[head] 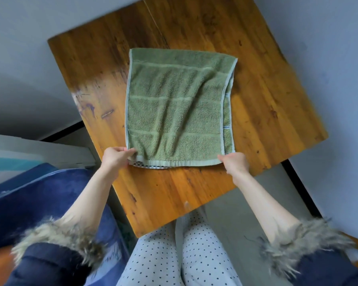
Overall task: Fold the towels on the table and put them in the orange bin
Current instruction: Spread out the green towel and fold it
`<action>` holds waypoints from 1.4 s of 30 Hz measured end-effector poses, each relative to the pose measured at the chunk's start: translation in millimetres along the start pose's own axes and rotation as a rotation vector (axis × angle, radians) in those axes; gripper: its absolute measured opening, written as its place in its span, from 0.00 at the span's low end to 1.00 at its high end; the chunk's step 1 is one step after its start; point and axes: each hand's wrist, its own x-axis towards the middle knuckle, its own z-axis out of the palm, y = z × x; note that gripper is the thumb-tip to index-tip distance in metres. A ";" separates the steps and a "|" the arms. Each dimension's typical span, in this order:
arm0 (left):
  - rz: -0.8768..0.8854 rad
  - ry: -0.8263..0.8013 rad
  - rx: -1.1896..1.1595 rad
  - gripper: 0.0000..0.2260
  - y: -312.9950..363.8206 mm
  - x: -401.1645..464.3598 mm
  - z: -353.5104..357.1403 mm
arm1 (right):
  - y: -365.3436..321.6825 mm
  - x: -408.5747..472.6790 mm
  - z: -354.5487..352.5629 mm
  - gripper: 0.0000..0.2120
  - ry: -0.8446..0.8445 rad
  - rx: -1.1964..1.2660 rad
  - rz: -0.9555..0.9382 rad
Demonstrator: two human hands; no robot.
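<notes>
Green towel [178,106] lies flat on the middle of the wooden table [267,100]. At its 7 o'clock corner the left hand [114,156] pinches the hem; at 5 o'clock the right hand [235,162] pinches the other corner.

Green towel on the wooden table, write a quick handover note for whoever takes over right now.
Left hand pinches the near left corner of the green towel; right hand pinches the near right corner.
The towel lies spread on the wooden table, with a second layer showing along its right edge and a checkered cloth edge peeking out under its near hem.
Done: towel laid out, seemingly folded once.
Left: finish folding, then put it in the orange bin, which cannot be identified in this view.
</notes>
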 end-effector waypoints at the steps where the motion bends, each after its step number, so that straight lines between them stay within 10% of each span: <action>1: -0.014 -0.104 -0.123 0.04 6.4 -4.1 -4.4 | -3.3 0.9 -8.9 0.11 -0.020 0.081 -0.027; 7: -0.048 -0.335 -0.410 0.07 17.0 -15.5 -12.1 | -6.7 19.8 -49.4 0.07 -0.006 0.222 -0.108; 15: 0.028 0.247 0.110 0.08 -32.2 -6.3 21.1 | 19.2 32.5 -23.0 0.04 -0.037 0.150 0.003; 30: -0.124 0.051 -0.234 0.16 -24.3 -8.1 30.8 | 6.8 32.0 -29.4 0.04 -0.181 0.237 -0.026; 42: 0.171 -0.064 -0.645 0.04 105.1 -67.7 -53.6 | -112.3 -24.3 -131.8 0.02 -0.273 0.712 0.016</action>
